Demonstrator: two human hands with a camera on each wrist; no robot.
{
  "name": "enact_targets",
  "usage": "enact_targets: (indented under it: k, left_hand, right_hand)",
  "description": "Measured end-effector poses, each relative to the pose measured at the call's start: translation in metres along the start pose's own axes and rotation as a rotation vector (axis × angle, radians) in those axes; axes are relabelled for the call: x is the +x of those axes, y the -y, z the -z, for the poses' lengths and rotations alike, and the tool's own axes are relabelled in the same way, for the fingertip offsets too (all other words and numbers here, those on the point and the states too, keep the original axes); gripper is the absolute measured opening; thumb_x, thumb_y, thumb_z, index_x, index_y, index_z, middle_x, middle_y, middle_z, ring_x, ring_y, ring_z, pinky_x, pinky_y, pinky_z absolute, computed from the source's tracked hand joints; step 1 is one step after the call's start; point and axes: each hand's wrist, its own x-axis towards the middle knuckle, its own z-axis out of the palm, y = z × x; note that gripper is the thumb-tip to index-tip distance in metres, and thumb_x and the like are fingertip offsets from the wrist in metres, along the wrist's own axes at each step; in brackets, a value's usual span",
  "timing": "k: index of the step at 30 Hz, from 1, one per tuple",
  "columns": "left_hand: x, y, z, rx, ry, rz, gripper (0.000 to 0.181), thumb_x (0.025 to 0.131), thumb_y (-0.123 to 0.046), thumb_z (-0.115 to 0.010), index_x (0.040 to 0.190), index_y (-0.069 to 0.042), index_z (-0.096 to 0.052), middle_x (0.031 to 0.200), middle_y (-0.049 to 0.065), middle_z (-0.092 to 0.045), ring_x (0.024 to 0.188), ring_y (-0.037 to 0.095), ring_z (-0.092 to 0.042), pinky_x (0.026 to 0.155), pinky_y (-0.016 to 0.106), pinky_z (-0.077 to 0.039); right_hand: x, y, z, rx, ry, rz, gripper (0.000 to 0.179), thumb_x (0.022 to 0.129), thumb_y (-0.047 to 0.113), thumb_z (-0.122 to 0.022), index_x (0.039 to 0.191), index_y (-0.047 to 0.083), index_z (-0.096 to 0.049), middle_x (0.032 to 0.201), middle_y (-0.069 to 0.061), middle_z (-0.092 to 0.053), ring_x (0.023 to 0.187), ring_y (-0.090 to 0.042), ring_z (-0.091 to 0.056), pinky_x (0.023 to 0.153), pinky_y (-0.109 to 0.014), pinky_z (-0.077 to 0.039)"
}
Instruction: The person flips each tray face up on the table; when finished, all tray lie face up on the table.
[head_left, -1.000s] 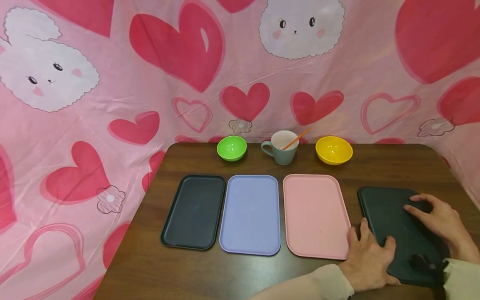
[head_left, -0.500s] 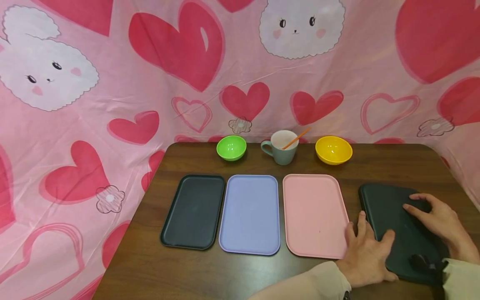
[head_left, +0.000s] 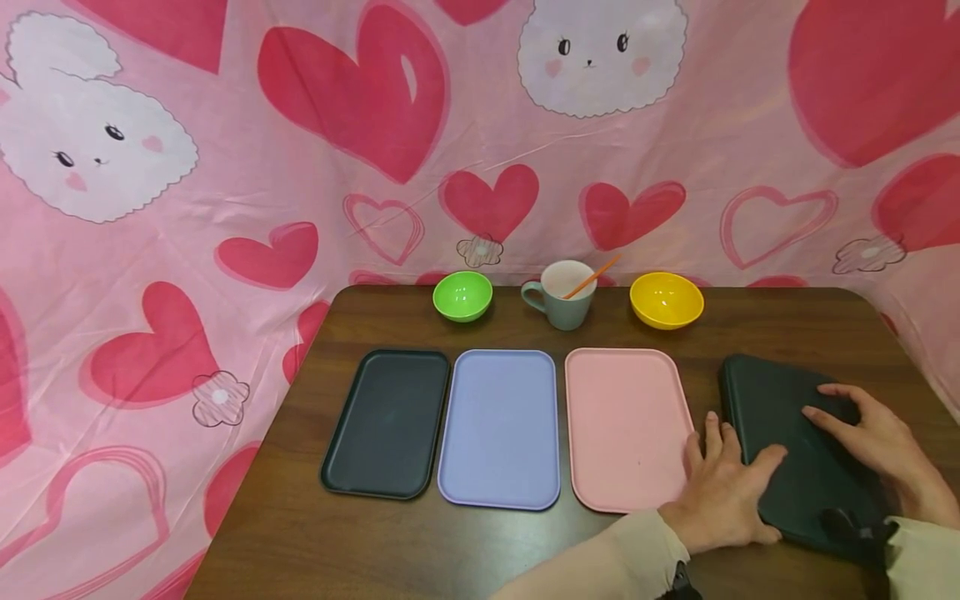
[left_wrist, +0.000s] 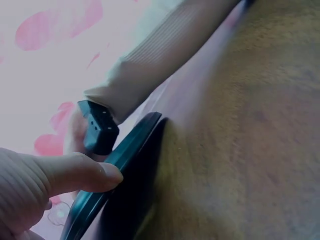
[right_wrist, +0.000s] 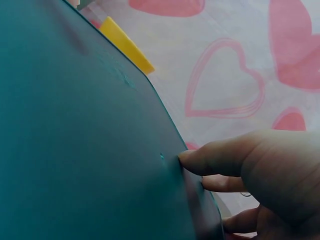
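Note:
A dark tray (head_left: 795, 450) at the right end of the table is held by both hands. It lies tilted, its left edge raised off the wood. My left hand (head_left: 720, 492) grips that left edge; in the left wrist view its thumb (left_wrist: 95, 172) lies on the rim, and a dark gap shows between tray and table. Across the tray, my right hand (head_left: 873, 433) holds the right edge, thumb on the upper face. In the right wrist view the thumb (right_wrist: 215, 155) presses at the edge, with the other fingers beyond it, partly hidden.
Pink (head_left: 630, 425), lavender (head_left: 499, 425) and dark (head_left: 390, 425) trays lie in a row to the left, the pink one close beside my left hand. Along the back stand a green bowl (head_left: 462, 297), a mug (head_left: 567, 304) with an orange stick, and a yellow bowl (head_left: 667, 302).
The held tray's left edge has risen and the tray has tilted more. My left hand has moved up and slightly left with it. The right hand has hardly moved.

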Motion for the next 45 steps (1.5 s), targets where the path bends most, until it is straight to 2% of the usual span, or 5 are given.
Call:
enact_targets:
  k: [9,15,19,40,45]
  left_hand:
    - [0.002,0.007,0.009,-0.105,-0.006,-0.001,0.103,0.069,-0.059,-0.084,0.151,-0.047,-0.023,0.163,0.003,-0.028,0.15,0.022,-0.032,0.115,0.034,-0.034]
    - [0.001,0.012,0.015,-0.296,0.009,0.041,0.106,0.068,-0.046,-0.09,0.152,-0.046,-0.025,0.165,0.004,-0.025,0.14,0.02,-0.045,0.093,0.024,-0.052]
    - [-0.001,0.017,0.018,-0.346,-0.046,0.045,0.108,0.065,-0.042,-0.093,0.151,-0.041,-0.029,0.154,-0.001,-0.04,0.13,0.009,-0.052,0.083,0.015,-0.051]
    - [-0.005,0.033,0.031,-0.232,-0.067,-0.036,0.088,0.07,-0.055,-0.085,0.147,-0.041,-0.045,0.144,-0.008,-0.042,0.127,0.0,-0.037,0.09,0.013,-0.033]
    - [-0.006,0.034,0.035,-0.232,-0.092,-0.063,0.088,0.07,-0.055,-0.085,0.147,-0.041,-0.045,0.147,-0.007,-0.04,0.129,0.0,-0.036,0.09,0.013,-0.033]
  right_hand:
    - [-0.001,0.003,0.003,-0.018,0.027,0.007,0.072,0.102,0.042,-0.05,0.146,-0.01,-0.027,0.148,-0.049,-0.018,0.126,-0.072,-0.024,0.096,-0.079,-0.023]
    - [-0.002,0.009,0.005,-0.037,0.036,0.014,0.071,0.102,0.04,-0.048,0.147,-0.01,-0.027,0.147,-0.05,-0.019,0.125,-0.071,-0.025,0.096,-0.079,-0.024]
    - [-0.002,0.01,0.005,-0.03,0.038,0.031,0.07,0.102,0.039,-0.048,0.147,-0.01,-0.027,0.146,-0.051,-0.02,0.124,-0.071,-0.026,0.095,-0.077,-0.025]
    - [-0.005,0.016,0.006,-0.019,0.102,0.071,0.068,0.104,0.036,-0.047,0.146,-0.014,-0.026,0.142,-0.054,-0.024,0.122,-0.072,-0.03,0.091,-0.076,-0.031]
    - [-0.006,0.019,0.008,-0.034,0.11,0.079,0.067,0.104,0.037,-0.048,0.145,-0.013,-0.029,0.139,-0.053,-0.03,0.12,-0.069,-0.036,0.09,-0.063,-0.04]
